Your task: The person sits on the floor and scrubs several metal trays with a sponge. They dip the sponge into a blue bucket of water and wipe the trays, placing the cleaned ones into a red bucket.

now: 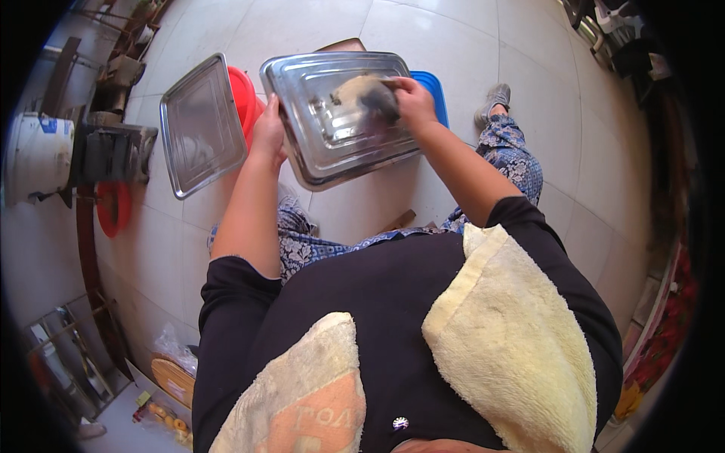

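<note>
A shiny rectangular metal tray (325, 155) is held tilted in front of me, above the floor. My left hand (269, 132) grips its left edge, fingers wrapped around behind the rim. My right hand (414, 104) is closed at the tray's upper right, pressed against its face. A thin dark thing shows at those fingertips, but its kind is unclear; a blurred pale and dark reflection lies beside it on the metal. To the left, a second metal tray (202, 128) rests slanted against a red basin (242, 94). Partly hidden behind the held tray is a blue plastic container (434, 98).
Pale floor tiles (445, 38) spread around my legs. A brown edge (343, 45) shows behind the tray. At left stand a white bucket (41, 155), dark metal equipment (117, 151) and a small red round object (113, 209). Yellowish towels (521, 340) hang over my shoulders.
</note>
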### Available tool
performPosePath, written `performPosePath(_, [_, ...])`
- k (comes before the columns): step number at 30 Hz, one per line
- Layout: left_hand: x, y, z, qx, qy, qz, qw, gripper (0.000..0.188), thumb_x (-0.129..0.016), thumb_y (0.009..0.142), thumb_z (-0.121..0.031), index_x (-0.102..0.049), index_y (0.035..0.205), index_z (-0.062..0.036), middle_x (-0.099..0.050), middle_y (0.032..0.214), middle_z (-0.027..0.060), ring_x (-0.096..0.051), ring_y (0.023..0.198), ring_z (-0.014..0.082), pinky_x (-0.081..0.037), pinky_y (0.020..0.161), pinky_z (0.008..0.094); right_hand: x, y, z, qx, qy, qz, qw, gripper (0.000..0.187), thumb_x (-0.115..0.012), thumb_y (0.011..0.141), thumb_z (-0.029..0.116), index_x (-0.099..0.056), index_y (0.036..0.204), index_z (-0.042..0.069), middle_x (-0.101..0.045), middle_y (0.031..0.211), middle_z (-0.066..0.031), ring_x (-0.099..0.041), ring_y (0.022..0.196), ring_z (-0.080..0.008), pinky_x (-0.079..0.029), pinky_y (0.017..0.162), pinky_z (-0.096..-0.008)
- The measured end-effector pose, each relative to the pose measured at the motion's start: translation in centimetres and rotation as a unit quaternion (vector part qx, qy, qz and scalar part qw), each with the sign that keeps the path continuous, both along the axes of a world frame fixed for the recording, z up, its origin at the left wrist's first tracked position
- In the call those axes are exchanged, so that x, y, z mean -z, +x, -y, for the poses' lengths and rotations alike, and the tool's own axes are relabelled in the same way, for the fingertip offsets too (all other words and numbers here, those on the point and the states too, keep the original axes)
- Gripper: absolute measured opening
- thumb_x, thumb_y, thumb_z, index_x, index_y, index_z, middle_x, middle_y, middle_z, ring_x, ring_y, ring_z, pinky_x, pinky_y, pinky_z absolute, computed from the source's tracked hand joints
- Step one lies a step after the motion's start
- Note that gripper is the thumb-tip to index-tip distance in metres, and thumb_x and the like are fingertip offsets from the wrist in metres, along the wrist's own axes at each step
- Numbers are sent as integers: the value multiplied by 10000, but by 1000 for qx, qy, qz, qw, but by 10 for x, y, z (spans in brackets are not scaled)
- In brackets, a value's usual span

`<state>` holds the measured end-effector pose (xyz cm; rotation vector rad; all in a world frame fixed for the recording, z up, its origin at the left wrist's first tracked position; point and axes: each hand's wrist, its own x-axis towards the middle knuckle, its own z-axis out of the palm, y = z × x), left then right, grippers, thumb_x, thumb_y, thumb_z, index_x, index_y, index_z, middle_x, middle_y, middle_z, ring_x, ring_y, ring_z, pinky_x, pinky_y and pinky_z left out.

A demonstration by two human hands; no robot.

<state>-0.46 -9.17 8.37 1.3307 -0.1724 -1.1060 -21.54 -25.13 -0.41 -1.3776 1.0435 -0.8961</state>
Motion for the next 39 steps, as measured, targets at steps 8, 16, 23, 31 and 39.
performPosePath(8, [14, 11, 22, -17, -28, -76, 997, 433, -315, 1011, -387, -564, 1103, -45, -627, 1011, 104, -617, 864, 227, -518, 792, 400, -85, 84, -90, -167, -354, -58, 918, 154, -649, 808, 229, -720, 876, 110, -633, 984, -108, -578, 914, -315, -448, 849, -396])
performPosePath(16, [32, 6, 23, -10, 44, -26, 999, 453, -341, 1005, -381, -612, 1060, -22, -641, 989, 108, -588, 884, 197, -450, 847, 349, -112, 26, -149, -303, -518, -96, 794, 157, -696, 714, 126, -678, 868, 153, -565, 930, -46, -565, 885, -264, -477, 782, -377])
performPosePath(23, [68, 18, 25, 12, 89, -41, 995, 444, -325, 1006, -366, -580, 1110, -18, -621, 1012, 122, -547, 906, 211, -422, 855, 386, -113, 4, -147, -378, -569, -117, 721, 207, -667, 711, 73, -665, 898, 161, -561, 994, -43, -554, 955, -255, -494, 810, -367])
performPosePath(31, [35, -2, 7, -9, 118, -67, 991, 471, -287, 1011, -343, -547, 1184, 9, -606, 1132, 178, -584, 1021, 288, -449, 904, 433, -98, -13, -131, -388, -555, -94, 730, 217, -649, 722, 44, -660, 905, 161, -565, 989, -53, -563, 974, -266, -504, 827, -362])
performPosePath(39, [34, 2, 12, 84, 210, -108, 968, 880, -189, 856, -759, -385, 1390, -88, -466, 1338, 220, -459, 1216, 349, -368, 947, 591, -67, 74, -121, -328, -390, -71, 857, 51, -666, 667, 65, -656, 708, 95, -630, 897, -63, -593, 904, -294, -498, 781, -378])
